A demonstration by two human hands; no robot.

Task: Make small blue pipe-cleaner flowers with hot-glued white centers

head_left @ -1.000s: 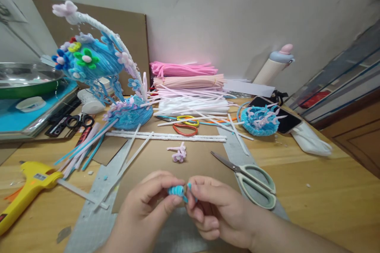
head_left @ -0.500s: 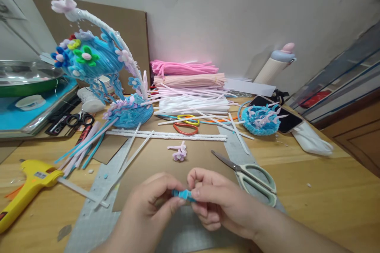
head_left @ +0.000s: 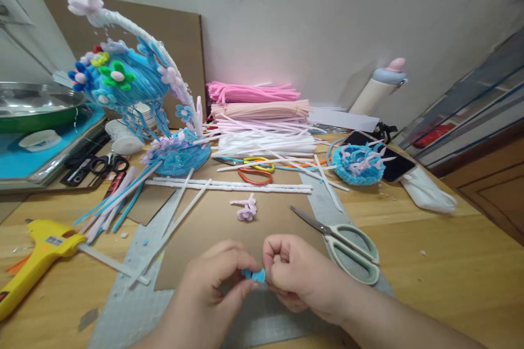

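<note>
Both my hands meet low in the middle of the view, above a brown cardboard sheet (head_left: pixel 213 229). My left hand (head_left: pixel 208 289) pinches a small blue pipe-cleaner piece (head_left: pixel 254 275) between thumb and forefinger. My right hand (head_left: pixel 298 275) is curled into a fist-like pinch on the same piece from the right side. Only a short blue bit shows between the fingertips. A small lilac pipe-cleaner flower (head_left: pixel 246 209) lies on the cardboard just beyond my hands.
Pale green scissors (head_left: pixel 347 248) lie right of my hands; a yellow glue gun (head_left: pixel 36 256) lies at the left edge. A blue pipe-cleaner sculpture (head_left: pixel 135 92) stands back left. Bundles of pink and white pipe cleaners (head_left: pixel 262 120), a blue woven disc (head_left: pixel 358 163) and a phone (head_left: pixel 397 166) sit behind.
My right hand has closed tighter and rolled its fingers inward over the blue piece. Less of the blue piece shows now. Both hands sit slightly lower in the view.
</note>
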